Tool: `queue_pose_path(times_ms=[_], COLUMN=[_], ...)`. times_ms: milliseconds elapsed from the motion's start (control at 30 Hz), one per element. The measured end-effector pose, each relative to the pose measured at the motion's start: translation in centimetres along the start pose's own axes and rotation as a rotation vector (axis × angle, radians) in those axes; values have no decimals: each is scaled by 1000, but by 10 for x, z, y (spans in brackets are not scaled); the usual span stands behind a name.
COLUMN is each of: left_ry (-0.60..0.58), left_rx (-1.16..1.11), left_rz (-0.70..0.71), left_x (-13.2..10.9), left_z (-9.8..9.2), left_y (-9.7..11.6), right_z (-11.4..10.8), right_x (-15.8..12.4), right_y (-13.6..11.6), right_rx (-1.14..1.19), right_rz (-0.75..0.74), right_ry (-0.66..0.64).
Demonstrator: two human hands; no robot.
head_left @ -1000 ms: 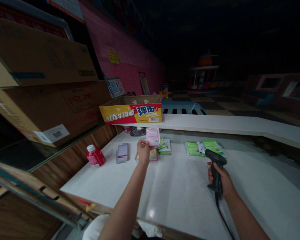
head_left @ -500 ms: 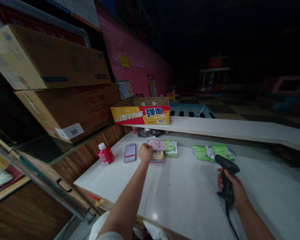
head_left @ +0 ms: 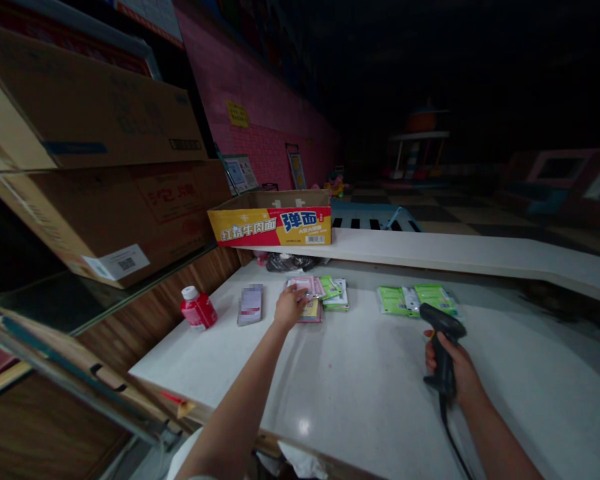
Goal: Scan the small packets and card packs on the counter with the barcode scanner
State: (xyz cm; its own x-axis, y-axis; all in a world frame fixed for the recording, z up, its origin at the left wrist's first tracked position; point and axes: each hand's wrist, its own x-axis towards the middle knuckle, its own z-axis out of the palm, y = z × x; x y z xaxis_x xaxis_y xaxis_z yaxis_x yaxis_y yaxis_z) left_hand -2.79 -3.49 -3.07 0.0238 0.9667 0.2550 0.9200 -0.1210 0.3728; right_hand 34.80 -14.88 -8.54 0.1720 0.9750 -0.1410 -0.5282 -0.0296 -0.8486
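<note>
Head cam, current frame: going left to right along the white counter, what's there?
Red-and-white plastic bottle, blurred flat rectangular packet, bare left hand on pink packets, stacked green-and-white packets, flat bright-green packets, black corded barcode scanner in bare right hand.

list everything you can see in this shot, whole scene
cardboard cartons: 2, brown, stacked on a shelf at left
printed carton: 1, yellow and red, on the raised white ledge
plastic bag: 1, black, behind the counter's far end
white counter: 1, white, under the hands
bottle: 1, red with white cap, on the counter's left
flat packet: 1, label blurred, right of the bottle
pink packet: 1, pink, on a small stack
green packets: at least 2, green and white, on the counter's far right
barcode scanner: 1, black, corded, in the right hand
left hand: 1, on the pink packet
right hand: 1, gripping the barcode scanner
</note>
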Motion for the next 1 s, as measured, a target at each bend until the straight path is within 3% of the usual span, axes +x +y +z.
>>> queue_pose_path(times_ms=[67,167,300,400,500,633,733,1000], left_ry=[22,147,270,213,91,-70,-122,-94], left_rx=[4,5,-62,-145,-228,-310,-281,-141], left_rz=[9,51,202,326,367,169,-9,-317], left_x=[1,3,1,-3,-3,5,13,26], left_z=[-3,-7,-2,17,47,90,111,129], left_y=[3,18,61,102,138,170,187,211], right_z=[4,10,14,14,14,14,15,17], right_x=[-2,-3,-3,-3,-3,-2,0,3], right_y=[-2,-5,-7,-8,-9,-10,-10,-9], right_rx=[4,2,-13,-16,-5,20,26,42], right_rz=[-11,-21,-31,-53,-79,-75,-69,-68], right_ry=[10,29,51,79,107,130,138,143])
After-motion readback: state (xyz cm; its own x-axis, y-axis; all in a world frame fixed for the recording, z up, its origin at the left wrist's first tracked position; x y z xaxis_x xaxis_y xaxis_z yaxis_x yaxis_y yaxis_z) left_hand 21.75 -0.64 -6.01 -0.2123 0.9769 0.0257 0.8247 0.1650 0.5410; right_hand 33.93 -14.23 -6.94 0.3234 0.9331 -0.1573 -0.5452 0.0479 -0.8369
